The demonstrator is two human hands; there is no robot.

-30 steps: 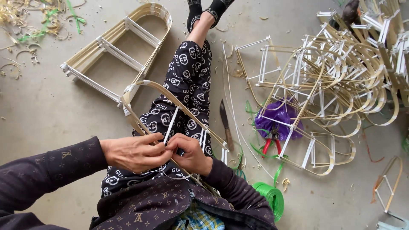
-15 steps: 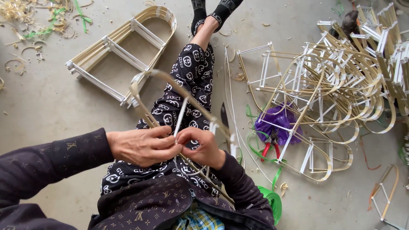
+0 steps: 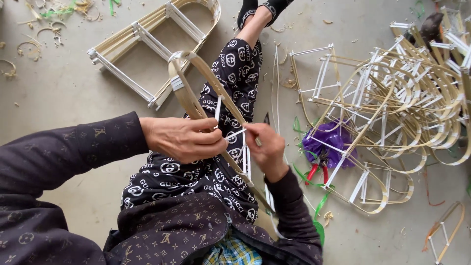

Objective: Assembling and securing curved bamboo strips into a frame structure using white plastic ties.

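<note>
**A:** Head camera, looking down: a person is sitting on a concrete floor [image 3: 73,98] with a bent bamboo frame [image 3: 196,93] lying across a patterned trouser leg [image 3: 230,93]. The left hand [image 3: 184,140] is clenching around the frame's near strip, thumb and fingers wrapped over it. The right hand [image 3: 262,147] is pinching a thin white strip [image 3: 235,133] between thumb and forefinger, right beside the left hand.

**B:** And what is lying round about?

**A:** A finished frame [image 3: 147,54] is resting on the floor beyond the knee. To the right, a pile of frames [image 3: 392,108] is heaping up over a purple bag [image 3: 326,145], with red-handled pliers [image 3: 316,169] poking out beneath it and green strips [image 3: 314,206] trailing nearby. Shavings [image 3: 54,14] are scattering the top left corner.

**B:** Where is the risk sitting?

**A:** In my judgement, in that pinch. The white strip is looking thin and taut; a hard tug could be snapping it or letting it slip from the fingertips, loosening the joint. The bowed bamboo seems to be under spring, so a slackening left grip might be letting it flick off the leg. Split edges could also be nicking bare fingers. A dark pointed blade [image 3: 267,119], apparently, is lying just beyond the right hand, close enough to graze a knuckle.
</note>
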